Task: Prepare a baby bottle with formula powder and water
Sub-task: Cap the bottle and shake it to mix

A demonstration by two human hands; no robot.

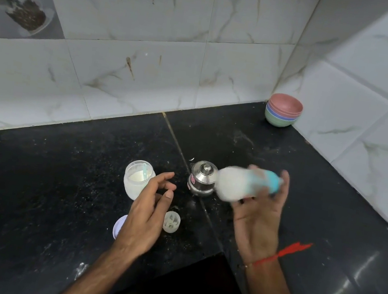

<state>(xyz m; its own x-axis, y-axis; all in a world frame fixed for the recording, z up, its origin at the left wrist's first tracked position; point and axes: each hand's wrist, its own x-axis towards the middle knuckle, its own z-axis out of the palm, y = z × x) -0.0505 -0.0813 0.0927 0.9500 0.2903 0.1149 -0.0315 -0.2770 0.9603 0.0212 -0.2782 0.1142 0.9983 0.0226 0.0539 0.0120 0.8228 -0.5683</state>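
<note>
The right hand (259, 215) held a baby bottle (243, 184) filled with white milky liquid and fitted with a light blue collar, its fingers and thumb curled round the collar end while the palm faced upward. The bottle lay tilted almost on its side above the black speckled stone countertop (50, 213), its base pointing left and its outline smeared by motion blur. A thin red thread bracelet (280, 253) circled the right wrist. The left hand (149, 213) hovered over the counter with its fingers loosely spread and relaxed, gripping nothing. Just beyond its fingertips stood an open frosted plastic jar (136, 178) holding white formula powder, with a pale turquoise scoop (144, 170) resting inside. Near the left hand's thumb side sat a small translucent plastic cap (171, 221), upright on the counter, and partly hidden under the left wrist lay a round lilac-rimmed lid (119, 227). A small polished steel pot with a knobbed lid (201, 180) stood between the jar and the bottle, the bottle's base overlapping it in view. In the far corner, against the white marble-patterned wall tiles (148, 76), rested a stack of pink, blue and green bowls (284, 110). Scattered white powder specks dotted the counter.
</note>
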